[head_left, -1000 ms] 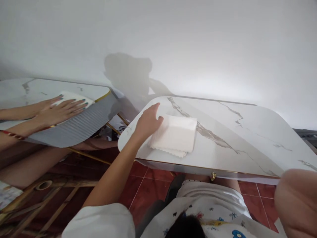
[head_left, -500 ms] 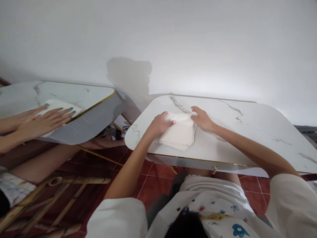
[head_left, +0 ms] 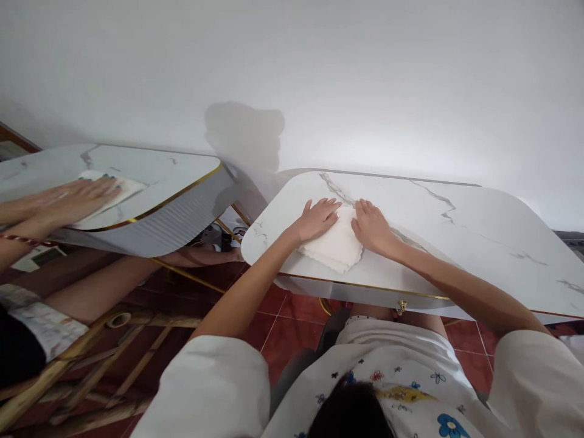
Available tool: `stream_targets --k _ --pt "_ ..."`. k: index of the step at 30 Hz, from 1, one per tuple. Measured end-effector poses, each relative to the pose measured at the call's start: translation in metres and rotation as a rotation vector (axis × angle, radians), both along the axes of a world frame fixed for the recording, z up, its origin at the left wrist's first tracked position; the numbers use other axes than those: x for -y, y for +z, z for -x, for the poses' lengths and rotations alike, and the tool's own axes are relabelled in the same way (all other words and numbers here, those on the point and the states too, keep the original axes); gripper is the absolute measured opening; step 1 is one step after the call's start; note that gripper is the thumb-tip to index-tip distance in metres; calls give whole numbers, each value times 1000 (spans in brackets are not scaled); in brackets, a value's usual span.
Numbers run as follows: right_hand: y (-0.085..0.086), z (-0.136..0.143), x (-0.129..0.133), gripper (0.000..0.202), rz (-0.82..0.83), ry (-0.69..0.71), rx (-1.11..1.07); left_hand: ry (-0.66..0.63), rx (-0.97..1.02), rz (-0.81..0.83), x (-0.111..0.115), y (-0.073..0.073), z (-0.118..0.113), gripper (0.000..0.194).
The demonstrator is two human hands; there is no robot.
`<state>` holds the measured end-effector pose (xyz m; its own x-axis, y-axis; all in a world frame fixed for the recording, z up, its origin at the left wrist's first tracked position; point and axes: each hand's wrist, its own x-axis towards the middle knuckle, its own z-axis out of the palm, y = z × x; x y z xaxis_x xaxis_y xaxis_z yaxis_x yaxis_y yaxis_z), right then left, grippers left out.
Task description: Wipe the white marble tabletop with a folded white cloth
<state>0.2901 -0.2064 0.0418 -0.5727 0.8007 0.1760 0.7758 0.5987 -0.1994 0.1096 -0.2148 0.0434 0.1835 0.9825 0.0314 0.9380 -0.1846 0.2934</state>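
Your left hand (head_left: 318, 220) lies palm down over the far left part of the folded white cloth (head_left: 334, 248), its fingers stretched out and slightly spread, slanting away and toward the right. Your right hand (head_left: 374, 227) is laid flat along the cloth's right edge, fingers straight and side by side, pointing toward the wall (head_left: 365, 73), with the thumb set apart and angled left onto the fabric; neither hand is pinching anything that you can see. The cloth itself sits between and under your hands on the left part of the marbled white surface (head_left: 483, 237), near its front edge, and its scalloped border faces you. A gold strip runs along that front edge, and a small gold knob (head_left: 401, 306) sticks out from the front below it, right of the cloth. Both your arms reach forward from wide white sleeves, and your flower-printed shirt (head_left: 383, 392) fills the bottom of the view. To your left, well apart from your own hands, a co-worker's hands (head_left: 89, 198) rest on another white cloth (head_left: 132, 187) on a second surface (head_left: 150, 167), which has a ribbed grey side and gold trim. A bamboo frame (head_left: 117, 356) stands at lower left, over the red tiled floor (head_left: 292, 331). A dark shadow (head_left: 246, 131) falls on the wall beyond, left of your cloth.
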Motion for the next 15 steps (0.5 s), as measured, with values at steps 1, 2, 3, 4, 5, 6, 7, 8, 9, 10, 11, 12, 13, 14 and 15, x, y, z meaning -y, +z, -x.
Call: stream_targets --k 1,2,3,4,5,6,7,8,9,10,11,12,13,14,15 --pt "3 6 2 58 -7 -29 -17 -2 -14 -10 0 -3 -1 58" --pt "5 14 5 59 -8 -58 -24 2 -26 -31 1 -5 -1 60" --pt "6 22 8 59 -7 -85 -19 2 -39 -55 4 -7 1 61" --pt "5 31 13 57 10 -114 6 -4 -53 -76 8 -8 4 62" --pt "4 40 18 56 30 -141 38 -11 -64 -92 14 -9 8 63" --pt "2 49 24 55 18 -133 59 -27 -74 -105 22 -10 14 63" --pt "-1 57 32 55 -4 -104 68 -25 -73 -125 31 -11 21 65" --pt "-3 65 40 54 -19 -85 78 -15 -86 -148 41 -12 29 66" --pt "-5 74 48 54 -54 -50 79 1 -116 -180 51 -13 39 68" --pt "-6 84 56 54 -97 -7 73 42 -161 -222 61 -16 51 68" --pt "-6 94 63 52 -122 23 70 87 -208 -252 70 -19 64 69" --pt "-6 106 70 51 -126 43 60 110 -241 -265 78 -22 78 69" --pt "-5 118 74 49 -117 71 36 127 -243 -271 84 -27 93 70" --pt "-3 130 77 48 -93 81 -10 148 -225 -265 89 -32 108 71" --pt "-2 143 79 47 -21 41 -39 159 -204 -273 93 -38 122 72"
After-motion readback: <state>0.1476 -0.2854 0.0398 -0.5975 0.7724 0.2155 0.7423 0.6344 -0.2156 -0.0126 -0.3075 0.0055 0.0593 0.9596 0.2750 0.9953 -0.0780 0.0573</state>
